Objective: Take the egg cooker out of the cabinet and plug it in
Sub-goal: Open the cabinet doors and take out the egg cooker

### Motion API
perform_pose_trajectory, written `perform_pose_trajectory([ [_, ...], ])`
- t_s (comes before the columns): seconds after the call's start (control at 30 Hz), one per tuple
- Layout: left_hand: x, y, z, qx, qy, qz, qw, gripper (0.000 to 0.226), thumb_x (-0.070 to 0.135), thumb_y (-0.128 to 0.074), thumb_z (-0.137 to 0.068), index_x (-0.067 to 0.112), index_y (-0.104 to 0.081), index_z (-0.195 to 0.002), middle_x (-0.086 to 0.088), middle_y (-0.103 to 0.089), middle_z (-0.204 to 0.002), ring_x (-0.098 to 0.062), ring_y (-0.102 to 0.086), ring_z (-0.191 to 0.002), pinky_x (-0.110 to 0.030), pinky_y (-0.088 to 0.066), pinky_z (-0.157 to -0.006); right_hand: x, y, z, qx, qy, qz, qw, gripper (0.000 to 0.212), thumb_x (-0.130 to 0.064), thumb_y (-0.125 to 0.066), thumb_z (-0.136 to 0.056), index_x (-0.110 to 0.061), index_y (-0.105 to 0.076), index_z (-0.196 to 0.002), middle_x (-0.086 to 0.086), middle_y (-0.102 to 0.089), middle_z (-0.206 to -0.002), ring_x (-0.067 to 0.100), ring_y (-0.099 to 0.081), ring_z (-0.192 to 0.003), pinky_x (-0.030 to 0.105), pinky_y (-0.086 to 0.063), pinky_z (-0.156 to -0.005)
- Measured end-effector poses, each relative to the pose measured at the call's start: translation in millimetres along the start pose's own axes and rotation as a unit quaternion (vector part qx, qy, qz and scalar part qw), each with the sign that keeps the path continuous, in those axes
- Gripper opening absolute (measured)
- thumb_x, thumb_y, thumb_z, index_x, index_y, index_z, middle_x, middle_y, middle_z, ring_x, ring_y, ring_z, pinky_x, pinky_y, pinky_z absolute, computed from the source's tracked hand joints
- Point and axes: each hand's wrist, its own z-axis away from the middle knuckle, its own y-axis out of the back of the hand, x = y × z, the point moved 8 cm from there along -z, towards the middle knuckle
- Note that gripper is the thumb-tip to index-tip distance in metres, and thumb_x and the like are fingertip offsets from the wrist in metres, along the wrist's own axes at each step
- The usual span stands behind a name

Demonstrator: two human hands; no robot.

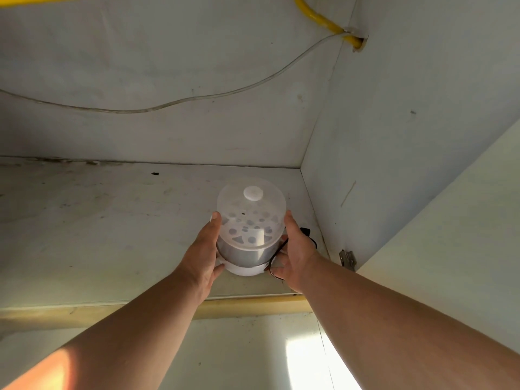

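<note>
Egg cooker [251, 229] sits on the cabinet shelf [112, 235], toward the shelf's right end, near the back-right corner but not against either wall. Clear plastic dome lid [251, 209] w/ white knob on top, perforated egg tray visible thru it, metal band below, white base at bottom.

Left hand [204, 254] is pressed to the cooker's left side: thumb up along the lid edge, fingers curled under/around the base. Right hand [295, 249] is on the cooker's right side, thumb up by the lid, fingers at the base. Both grips closed on the cooker, one each side. Can't tell if it's lifted off the shelf or still resting.

Black cord [277, 256] loops down the cooker's right side, passing under the right hand; black plug [305, 231] lies on the shelf just right of the cooker, behind the right hand.

Above the cooker, a thin pale wire [197, 98] sags across the cabinet's back wall; a yellow cable [318, 18] goes into a hole far up-right of it. Metal hinge [347, 260] sits right of the cooker at the cabinet's front edge, by the open door [450, 220].
</note>
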Motion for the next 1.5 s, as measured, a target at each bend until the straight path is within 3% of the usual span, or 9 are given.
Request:
perform_pose_trajectory([
  [0.13, 10, 2, 24, -0.002, -0.011, -0.014, 1.000, 0.026, 0.066, -0.048, -0.103, 0.045, -0.062, -0.105, 0.022, -0.069, -0.104, -0.004, -0.062, -0.096, -0.031, -0.050, -0.077, 1, -3, 20, -0.011, 0.003, -0.010, 1.000, 0.069, -0.078, -0.067, -0.084, -0.023, -0.071, -0.126, 0.003, -0.075, -0.128, 0.028, -0.069, -0.119, 0.045, -0.054, -0.071],
  [0.3, 30, 7, 68, 0.010, -0.020, -0.014, 1.000, 0.029, 0.069, -0.047, -0.102, 0.045, -0.063, -0.107, 0.022, -0.068, -0.108, -0.003, -0.061, -0.100, -0.035, -0.048, -0.089, 1, -9, 64, 0.000, 0.007, -0.015, 1.000, 0.068, -0.079, -0.070, -0.080, -0.025, -0.073, -0.121, 0.003, -0.077, -0.123, 0.027, -0.070, -0.116, 0.056, -0.055, -0.101],
  [0.43, 41, 24, 124, 0.041, -0.012, 0.004, 0.999, 0.025, 0.066, -0.049, -0.102, 0.047, -0.062, -0.110, 0.029, -0.074, -0.102, -0.004, -0.061, -0.105, -0.038, -0.044, -0.100, 6, -18, 122, -0.003, 0.002, -0.009, 1.000, 0.069, -0.081, -0.071, -0.077, -0.027, -0.076, -0.119, 0.001, -0.080, -0.118, 0.025, -0.075, -0.110, 0.053, -0.060, -0.097],
  [0.5, 54, 23, 160, 0.060, -0.011, 0.013, 0.998, 0.024, 0.065, -0.048, -0.104, 0.047, -0.062, -0.111, 0.037, -0.076, -0.092, 0.001, -0.060, -0.103, -0.036, -0.044, -0.095, 1, -21, 160, -0.006, -0.002, 0.018, 1.000, 0.072, -0.083, -0.069, -0.078, -0.030, -0.073, -0.127, -0.002, -0.077, -0.125, 0.023, -0.070, -0.118, 0.056, -0.055, -0.104],
  [0.57, 67, 22, 200, 0.079, -0.009, 0.022, 0.997, 0.024, 0.063, -0.049, -0.105, 0.046, -0.065, -0.112, 0.031, -0.077, -0.102, 0.001, -0.065, -0.103, -0.033, -0.047, -0.090, -1, -19, 198, 0.008, -0.015, 0.031, 0.999, 0.074, -0.083, -0.068, -0.077, -0.030, -0.071, -0.129, -0.003, -0.075, -0.129, 0.023, -0.066, -0.123, 0.057, -0.051, -0.109],
  [0.7, 96, 24, 292, 0.095, 0.018, 0.018, 0.995, 0.041, 0.070, -0.055, -0.093, 0.041, -0.065, -0.119, 0.017, -0.079, -0.112, -0.003, -0.074, -0.100, -0.031, -0.052, -0.080, -13, -22, 294, 0.003, -0.042, 0.049, 0.998, 0.067, -0.081, -0.072, -0.074, -0.032, -0.078, -0.120, -0.008, -0.081, -0.117, 0.018, -0.068, -0.122, 0.050, -0.053, -0.106],
  [0.93, 160, 14, 427, 0.086, 0.021, 0.027, 0.996, 0.052, 0.069, -0.049, -0.090, 0.043, -0.065, -0.132, 0.013, -0.077, -0.127, -0.011, -0.071, -0.121, -0.032, -0.056, -0.092, -41, -26, 432, -0.008, -0.059, 0.095, 0.994, 0.065, -0.083, -0.067, -0.074, -0.031, -0.079, -0.112, -0.013, -0.084, -0.099, 0.010, -0.075, -0.080, 0.048, -0.057, -0.103],
  [1.13, 241, -11, 518, 0.075, -0.001, 0.005, 0.997, 0.046, 0.063, -0.044, -0.098, 0.041, -0.066, -0.133, 0.013, -0.078, -0.128, -0.009, -0.072, -0.121, -0.029, -0.056, -0.090, -90, -29, 532, -0.005, -0.068, 0.084, 0.994, 0.077, -0.085, -0.070, -0.072, -0.031, -0.069, -0.127, -0.005, -0.078, -0.122, 0.018, -0.072, -0.101, 0.047, -0.058, -0.099],
  [1.5, 399, -48, 632, 0.051, -0.068, 0.021, 0.996, 0.069, 0.082, -0.057, -0.078, 0.042, -0.063, -0.134, 0.019, -0.077, -0.126, -0.002, -0.072, -0.114, -0.034, -0.052, -0.090, -213, -51, 680, -0.040, -0.005, 0.073, 0.996, 0.098, -0.088, -0.079, -0.059, -0.019, -0.067, -0.128, 0.005, -0.079, -0.120, 0.017, -0.077, -0.084, 0.046, -0.060, -0.084],
])
